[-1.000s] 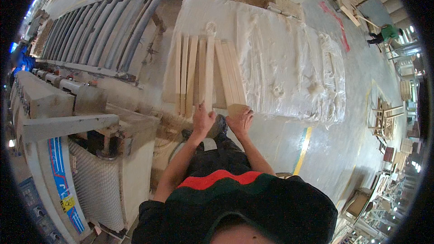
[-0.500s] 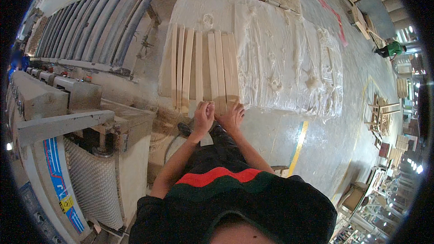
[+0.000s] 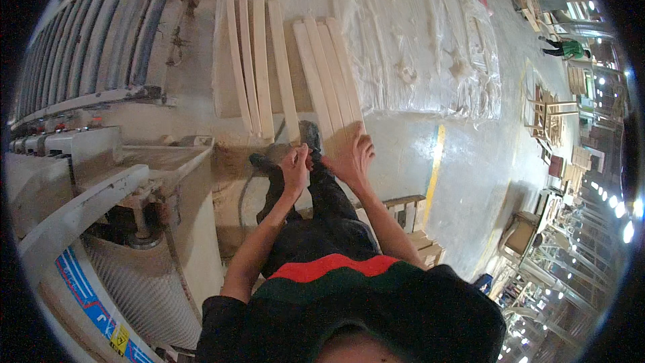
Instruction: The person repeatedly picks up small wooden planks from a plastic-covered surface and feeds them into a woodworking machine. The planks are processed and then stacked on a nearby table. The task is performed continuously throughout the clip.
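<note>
Strips [image 3: 262, 67] of smooth, pale wood are fanning across upper centre, left hand [image 3: 294, 168] pinching one end, right hand [image 3: 353, 154] clasping several, a printed blue label [image 3: 86, 301] curving lower left.

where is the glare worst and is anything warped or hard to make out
Head view: lamps at right burn out white, floor shines by the yellow line; head view: fisheye bends the rollers; head view: wooden strips read clearly, distant clutter at lower right doesn't.
</note>
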{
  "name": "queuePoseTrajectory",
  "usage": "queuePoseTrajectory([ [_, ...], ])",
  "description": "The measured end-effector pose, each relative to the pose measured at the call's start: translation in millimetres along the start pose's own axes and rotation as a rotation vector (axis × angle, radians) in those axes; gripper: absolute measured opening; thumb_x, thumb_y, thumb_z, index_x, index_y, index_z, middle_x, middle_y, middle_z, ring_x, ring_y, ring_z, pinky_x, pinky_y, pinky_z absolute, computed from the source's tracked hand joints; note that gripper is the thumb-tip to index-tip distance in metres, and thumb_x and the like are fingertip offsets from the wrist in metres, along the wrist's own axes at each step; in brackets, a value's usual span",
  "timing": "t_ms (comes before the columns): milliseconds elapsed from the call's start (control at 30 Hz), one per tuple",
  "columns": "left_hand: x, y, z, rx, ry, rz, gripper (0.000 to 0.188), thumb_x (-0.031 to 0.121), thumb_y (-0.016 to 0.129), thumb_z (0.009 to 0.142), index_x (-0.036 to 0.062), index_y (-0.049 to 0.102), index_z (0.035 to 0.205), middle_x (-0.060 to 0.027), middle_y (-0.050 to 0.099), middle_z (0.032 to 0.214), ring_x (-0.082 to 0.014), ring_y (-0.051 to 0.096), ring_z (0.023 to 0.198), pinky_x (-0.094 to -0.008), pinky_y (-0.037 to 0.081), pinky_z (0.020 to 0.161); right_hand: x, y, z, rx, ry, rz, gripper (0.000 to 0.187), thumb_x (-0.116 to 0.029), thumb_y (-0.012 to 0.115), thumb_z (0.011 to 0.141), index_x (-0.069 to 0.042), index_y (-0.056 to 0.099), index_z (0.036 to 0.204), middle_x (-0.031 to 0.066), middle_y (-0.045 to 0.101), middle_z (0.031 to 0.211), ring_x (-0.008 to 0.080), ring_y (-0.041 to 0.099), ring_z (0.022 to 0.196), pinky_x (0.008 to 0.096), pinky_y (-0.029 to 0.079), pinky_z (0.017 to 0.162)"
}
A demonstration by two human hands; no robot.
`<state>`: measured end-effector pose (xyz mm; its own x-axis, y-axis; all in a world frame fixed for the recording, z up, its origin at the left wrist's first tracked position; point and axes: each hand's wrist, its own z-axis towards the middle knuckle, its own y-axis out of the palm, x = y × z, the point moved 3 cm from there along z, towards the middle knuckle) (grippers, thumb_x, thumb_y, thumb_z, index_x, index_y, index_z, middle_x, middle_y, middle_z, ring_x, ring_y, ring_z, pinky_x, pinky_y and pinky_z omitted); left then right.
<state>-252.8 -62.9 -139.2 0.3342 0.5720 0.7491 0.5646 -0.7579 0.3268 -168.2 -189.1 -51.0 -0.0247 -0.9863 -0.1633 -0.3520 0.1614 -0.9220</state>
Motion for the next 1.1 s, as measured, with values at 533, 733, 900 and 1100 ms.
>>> queuePoseTrajectory([
  [533,41.9,18.3,-95.0,-0.461,-0.049,-1.007,0.099,0.082,0.037,0.077,0.0022,0.047,0.134,-0.0177,0.055,0.128,-0.0305,0.057,0.111,-0.0419,0.043,0.098,76.9,-24.3,-151.8,0.160,-0.764,0.065,0.124,-0.045,0.079,0.059,0.002,0.006,0.147,0.0405,0.030,0.132,0.0555,0.033,0.120,0.0627,0.031,0.095],
  [733,85.8,-93.3,-239.5,0.101,0.716,-1.108,0.083,0.071,0.035,0.086,0.0064,0.043,0.138,-0.0145,0.052,0.133,-0.0316,0.051,0.120,-0.0457,0.036,0.105,-13.6,-35.9,-203.7,-0.150,-1.248,0.153,0.124,-0.035,0.080,0.052,0.004,0.008,0.146,0.0386,0.036,0.128,0.0535,0.037,0.114,0.0584,0.031,0.096],
  [900,55.5,-218.9,-330.8,0.390,0.889,-1.093,0.078,0.066,0.033,0.089,0.0074,0.038,0.141,-0.0136,0.049,0.137,-0.0338,0.050,0.120,-0.0472,0.038,0.104,-101.4,-0.6,-327.3,-0.100,-1.491,-0.012,0.118,-0.043,0.078,0.053,0.003,0.018,0.144,0.0368,0.041,0.123,0.0495,0.042,0.109,0.0574,0.034,0.092],
  [1100,6.4,-321.9,-344.9,0.396,0.904,-1.103,0.080,0.067,0.034,0.089,0.0061,0.038,0.140,-0.0167,0.049,0.135,-0.0342,0.051,0.118,-0.0463,0.040,0.102,-181.0,78.8,-418.6,-0.225,-1.315,-0.113,0.114,-0.055,0.075,0.059,0.004,0.024,0.142,0.0410,0.033,0.129,0.0520,0.037,0.119,0.0603,0.029,0.097],
])
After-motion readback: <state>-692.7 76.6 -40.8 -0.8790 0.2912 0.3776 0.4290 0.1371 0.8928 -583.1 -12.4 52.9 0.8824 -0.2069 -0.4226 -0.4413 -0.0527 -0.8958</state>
